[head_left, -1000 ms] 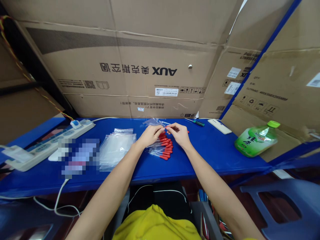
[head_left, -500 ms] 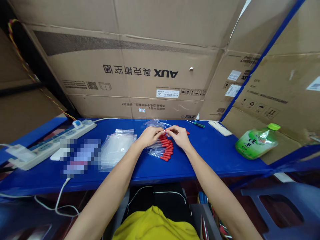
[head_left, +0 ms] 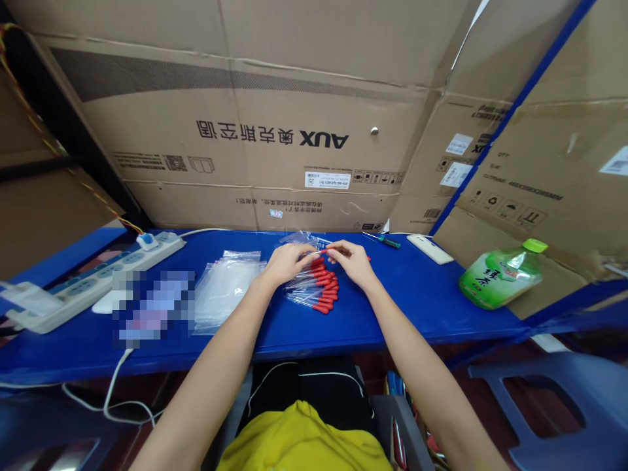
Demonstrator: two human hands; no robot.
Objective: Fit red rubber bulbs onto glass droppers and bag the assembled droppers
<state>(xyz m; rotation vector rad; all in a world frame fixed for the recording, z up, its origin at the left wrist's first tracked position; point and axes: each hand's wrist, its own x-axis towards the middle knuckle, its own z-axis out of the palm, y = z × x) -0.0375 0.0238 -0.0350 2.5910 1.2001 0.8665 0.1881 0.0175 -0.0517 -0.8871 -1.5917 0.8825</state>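
My left hand (head_left: 287,263) and my right hand (head_left: 352,261) meet over the middle of the blue table (head_left: 422,301). Between their pinched fingertips they hold one thin clear dropper with a red bulb (head_left: 321,251). Just below the hands lies a row of several more red-bulbed droppers (head_left: 321,288). A few loose clear tubes (head_left: 299,239) lie behind the hands. A pile of clear plastic bags (head_left: 223,291) sits to the left of my left hand.
A white power strip (head_left: 93,278) with cables lies at the far left beside a blurred-out patch. A small green-handled screwdriver (head_left: 387,242), a white flat device (head_left: 430,248) and a green bottle on its side (head_left: 500,275) are on the right. Cardboard boxes (head_left: 294,131) wall the back.
Both hands stay together over the droppers with only slight finger shifts. The view has moved a little.
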